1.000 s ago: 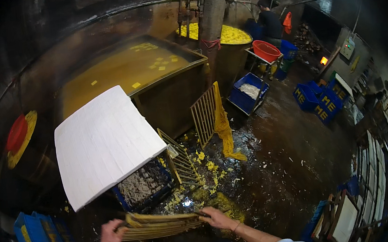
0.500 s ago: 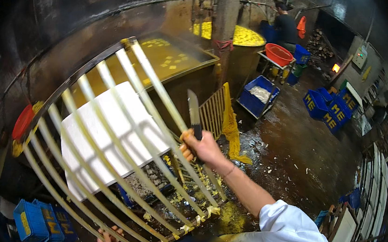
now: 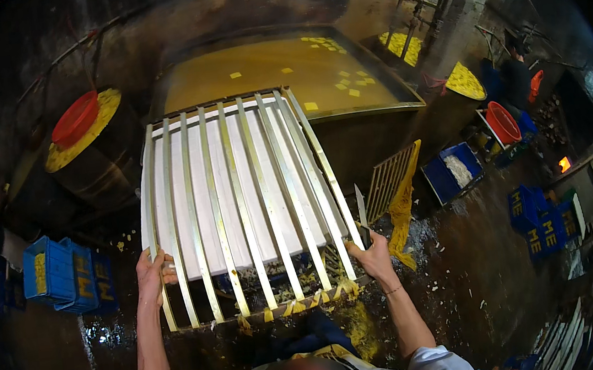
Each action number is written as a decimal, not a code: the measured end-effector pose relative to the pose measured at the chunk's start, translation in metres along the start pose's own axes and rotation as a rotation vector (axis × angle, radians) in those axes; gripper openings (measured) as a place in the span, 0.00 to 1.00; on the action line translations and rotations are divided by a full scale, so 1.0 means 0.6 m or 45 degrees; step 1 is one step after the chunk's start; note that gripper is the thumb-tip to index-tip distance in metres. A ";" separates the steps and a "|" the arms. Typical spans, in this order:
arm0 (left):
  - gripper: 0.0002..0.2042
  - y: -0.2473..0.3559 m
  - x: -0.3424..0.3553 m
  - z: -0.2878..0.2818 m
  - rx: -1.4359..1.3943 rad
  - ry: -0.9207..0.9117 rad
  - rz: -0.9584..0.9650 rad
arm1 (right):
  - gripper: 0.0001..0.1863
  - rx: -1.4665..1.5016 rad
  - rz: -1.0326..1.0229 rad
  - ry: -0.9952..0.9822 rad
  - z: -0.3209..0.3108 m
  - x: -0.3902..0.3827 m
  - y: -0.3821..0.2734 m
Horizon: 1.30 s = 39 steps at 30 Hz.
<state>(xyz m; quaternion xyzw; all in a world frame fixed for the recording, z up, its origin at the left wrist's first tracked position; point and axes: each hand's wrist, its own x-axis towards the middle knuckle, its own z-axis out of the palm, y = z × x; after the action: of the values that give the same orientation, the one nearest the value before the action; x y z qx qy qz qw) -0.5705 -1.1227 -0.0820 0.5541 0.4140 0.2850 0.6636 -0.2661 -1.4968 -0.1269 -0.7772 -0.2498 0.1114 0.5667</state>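
A slatted rack [image 3: 244, 222] of several long pale bars spans my two hands, tilted over a large white slab [image 3: 201, 194]. My left hand [image 3: 152, 276] is closed round the rack's left outer bar. On the opposite side my right hand [image 3: 373, 256] grips the right outer bar, with a knife [image 3: 360, 204] in the same grasp, its blade pointing up and away. Yellow, cloth-like scraps [image 3: 297, 306] cling to the rack's near crosspiece. Whether the rack rests on the slab I cannot tell.
Beyond the slab lies a wide vat [image 3: 231, 98] of yellow-brown liquid with floating yellow squares. Red basin [image 3: 76, 120] on a drum stands far left, blue crates [image 3: 46, 273] left. At right are a yellow cloth [image 3: 403, 214], a blue tub [image 3: 446, 179] and a person [image 3: 513, 82] farther back.
The rack has swung from a steep slant to nearly level and square before me. My right hand moved right and down with the knife; my view turned left.
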 end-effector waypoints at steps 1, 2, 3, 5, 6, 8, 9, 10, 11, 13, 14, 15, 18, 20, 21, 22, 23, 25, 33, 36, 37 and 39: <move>0.09 -0.005 0.023 -0.010 0.082 0.025 0.032 | 0.18 -0.023 0.075 0.003 0.012 0.022 -0.004; 0.09 -0.012 0.047 -0.021 0.167 0.062 0.097 | 0.18 -0.049 0.151 0.008 0.024 0.041 -0.006; 0.09 -0.014 0.066 -0.017 0.241 0.092 0.157 | 0.17 -0.071 0.143 0.080 0.033 0.058 -0.009; 0.11 -0.019 0.093 -0.016 0.660 0.215 0.220 | 0.17 -0.075 0.144 0.110 0.044 0.082 -0.011; 0.12 -0.031 0.099 -0.012 0.834 0.316 0.407 | 0.18 -0.075 0.154 0.119 0.047 0.089 -0.007; 0.14 -0.052 0.115 -0.012 1.199 0.511 0.799 | 0.18 -0.134 0.014 0.163 0.060 0.109 0.006; 0.16 -0.047 0.114 -0.006 1.148 0.445 0.667 | 0.18 -0.170 -0.033 0.180 0.063 0.115 0.012; 0.16 -0.051 0.118 -0.001 1.169 0.466 0.707 | 0.18 -0.205 -0.080 0.197 0.066 0.122 0.014; 0.16 -0.054 0.122 0.002 1.190 0.486 0.748 | 0.18 -0.211 -0.092 0.207 0.066 0.124 0.013; 0.16 -0.053 0.122 0.018 1.208 0.522 0.767 | 0.18 -0.190 -0.072 0.205 0.064 0.132 0.031; 0.16 -0.052 0.122 0.027 1.206 0.535 0.747 | 0.18 -0.179 -0.062 0.205 0.063 0.136 0.038; 0.16 -0.048 0.118 0.028 1.216 0.555 0.722 | 0.17 -0.135 -0.052 0.197 0.066 0.134 0.026; 0.16 -0.044 0.116 0.027 1.220 0.537 0.724 | 0.16 -0.039 0.000 0.184 0.066 0.132 0.006; 0.17 -0.043 0.122 0.028 1.220 0.517 0.692 | 0.16 -0.060 -0.012 0.194 0.065 0.134 0.009; 0.18 -0.042 0.124 0.030 1.220 0.507 0.673 | 0.16 -0.049 0.002 0.177 0.064 0.135 0.012; 0.18 -0.042 0.125 0.031 1.219 0.505 0.683 | 0.16 -0.037 0.016 0.161 0.064 0.136 0.014; 0.18 -0.042 0.126 0.033 1.217 0.503 0.694 | 0.16 -0.027 0.045 0.159 0.064 0.137 0.015; 0.18 -0.043 0.125 0.035 1.218 0.502 0.712 | 0.16 -0.010 0.101 0.148 0.063 0.138 0.015; 0.18 -0.043 0.126 0.024 1.225 0.510 0.748 | 0.16 0.007 0.137 0.143 0.071 0.131 0.008; 0.19 -0.033 0.112 0.046 1.195 0.503 0.696 | 0.18 0.013 0.213 0.101 0.065 0.131 0.013; 0.20 -0.035 0.103 0.040 1.260 0.504 0.683 | 0.18 0.027 0.202 0.116 0.067 0.131 0.015; 0.20 -0.036 0.050 0.041 1.371 0.556 0.656 | 0.19 0.045 0.212 0.131 0.067 0.130 0.020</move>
<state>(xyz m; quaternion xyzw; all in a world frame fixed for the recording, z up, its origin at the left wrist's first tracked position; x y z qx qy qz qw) -0.5363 -1.1149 -0.1092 0.8212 0.4785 0.2937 0.1024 -0.2148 -1.4261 -0.1431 -0.7899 -0.1529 0.1226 0.5811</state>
